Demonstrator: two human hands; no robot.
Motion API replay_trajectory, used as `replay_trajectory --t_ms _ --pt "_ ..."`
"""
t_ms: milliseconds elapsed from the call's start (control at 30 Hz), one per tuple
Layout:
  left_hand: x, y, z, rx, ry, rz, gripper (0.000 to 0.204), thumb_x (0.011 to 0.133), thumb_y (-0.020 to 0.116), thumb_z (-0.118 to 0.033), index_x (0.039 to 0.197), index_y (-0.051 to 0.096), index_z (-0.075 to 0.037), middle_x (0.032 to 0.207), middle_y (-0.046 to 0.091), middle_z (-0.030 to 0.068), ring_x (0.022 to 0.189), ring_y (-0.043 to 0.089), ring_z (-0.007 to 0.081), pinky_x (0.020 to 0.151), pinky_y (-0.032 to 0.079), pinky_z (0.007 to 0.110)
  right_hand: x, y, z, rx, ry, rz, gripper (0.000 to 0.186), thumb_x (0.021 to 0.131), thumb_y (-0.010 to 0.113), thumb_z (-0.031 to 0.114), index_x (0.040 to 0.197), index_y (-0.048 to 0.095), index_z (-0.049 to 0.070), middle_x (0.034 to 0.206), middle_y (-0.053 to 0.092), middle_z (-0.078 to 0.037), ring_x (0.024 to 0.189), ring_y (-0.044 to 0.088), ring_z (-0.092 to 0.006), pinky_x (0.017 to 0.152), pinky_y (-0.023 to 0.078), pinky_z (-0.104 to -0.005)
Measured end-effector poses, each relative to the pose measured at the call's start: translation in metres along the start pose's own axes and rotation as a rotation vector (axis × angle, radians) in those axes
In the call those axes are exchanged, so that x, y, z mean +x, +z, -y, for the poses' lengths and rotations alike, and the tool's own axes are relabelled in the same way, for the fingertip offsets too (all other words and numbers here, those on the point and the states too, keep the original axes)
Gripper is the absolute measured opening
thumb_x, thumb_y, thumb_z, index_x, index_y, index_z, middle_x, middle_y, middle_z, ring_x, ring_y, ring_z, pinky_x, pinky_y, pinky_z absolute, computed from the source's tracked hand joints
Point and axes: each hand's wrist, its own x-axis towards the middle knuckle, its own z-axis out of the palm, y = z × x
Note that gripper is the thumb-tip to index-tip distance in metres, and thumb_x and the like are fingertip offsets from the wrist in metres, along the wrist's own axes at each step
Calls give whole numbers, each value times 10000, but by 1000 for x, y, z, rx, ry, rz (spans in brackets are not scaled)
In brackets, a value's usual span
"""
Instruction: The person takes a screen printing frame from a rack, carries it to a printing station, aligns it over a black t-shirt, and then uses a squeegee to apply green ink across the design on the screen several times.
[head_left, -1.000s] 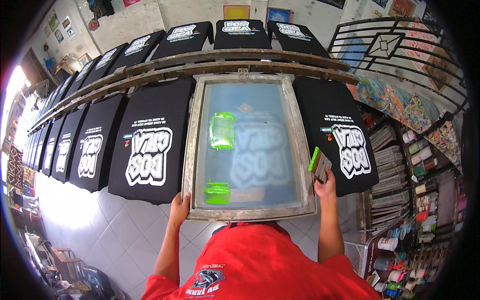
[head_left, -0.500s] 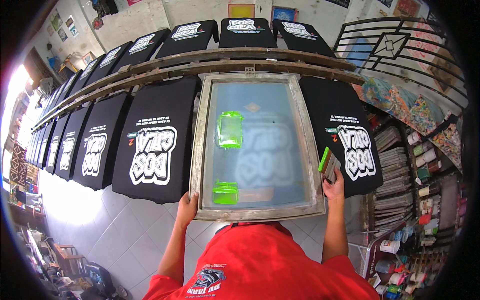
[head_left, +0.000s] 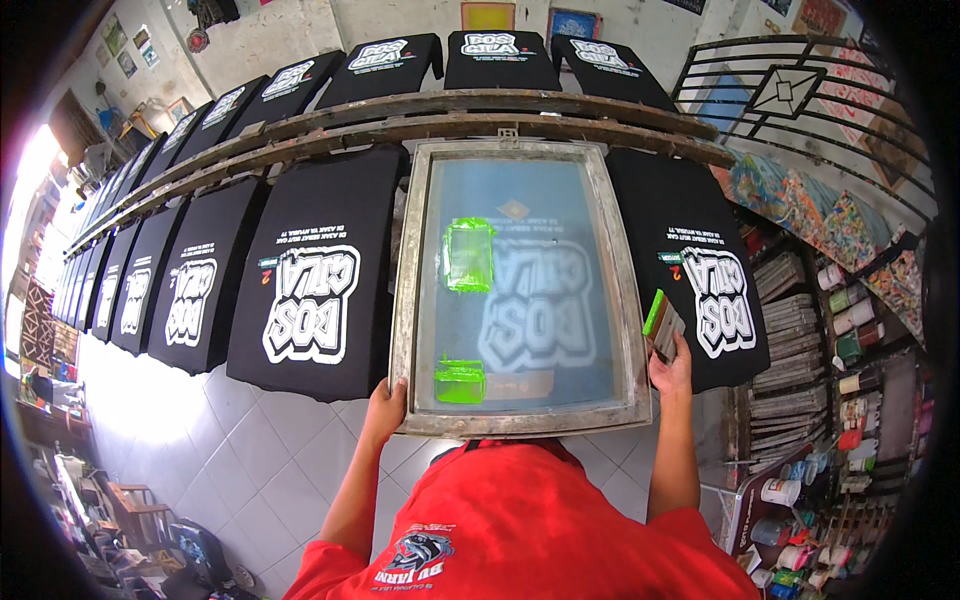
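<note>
In front of me a wooden-framed printing screen (head_left: 520, 424) lies over a black shirt whose white print shows through the bluish mesh. Two patches of bright green ink, an upper patch (head_left: 468, 256) and a lower patch (head_left: 460, 384), sit on the left half of the mesh. My left hand (head_left: 385, 410) is closed around the frame's near left corner. At the frame's right side, my right hand (head_left: 672, 370) grips a squeegee (head_left: 665, 326) with green ink along its edge. That hand is close to the right rail; whether it touches the wood I cannot tell.
Black printed shirts flank the screen, a left shirt (head_left: 310, 290) and a right shirt (head_left: 715, 280). More hang in rows along the wooden rails (head_left: 430, 112). At the right stand stacked frames (head_left: 775, 340), ink pots (head_left: 780, 492) and a black metal railing (head_left: 785, 90). A wooden chair (head_left: 140, 505) is lower left.
The screen has come down closer to the shirt, and the white print beneath looks sharper through the mesh. Both hands keep their holds. The whole view has shifted slightly.
</note>
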Motion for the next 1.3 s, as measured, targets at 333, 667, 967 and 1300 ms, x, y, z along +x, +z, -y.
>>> replay_trajectory --t_ms 333,667,967,1300 --pt "12 2 15 -192 -20 84 420 956 497 -284 1134 546 94 1009 647 158 925 585 201 857 442 320 15 -25 -2 6 -11 -99 353 863 625 215 1169 562 50 1134 627 -69 1086 574 -247 972 444 -397" --pt "9 -1 12 -166 -14 51 408 958 496 -275 1140 548 86 1028 645 157 946 581 203 873 437 327 -3 56 9 -176 -96 -9 446 890 606 234 1274 471 54 1235 558 -74 1158 516 -244 977 417 -433" --pt "5 2 -4 -110 88 39 387 959 497 -267 1141 556 70 1030 652 183 956 597 219 865 445 344 27 170 -59 -624 -48 103 370 860 649 221 1172 552 46 1101 615 -36 1007 586 -173 820 452 -325" --pt "14 2 13 -128 56 72 362 965 487 -257 1095 566 72 989 649 147 921 578 165 827 453 324 120 302 -169 -1845 -610 644 373 684 755 239 983 647 44 865 663 -166 840 638 -333 718 500 -403"
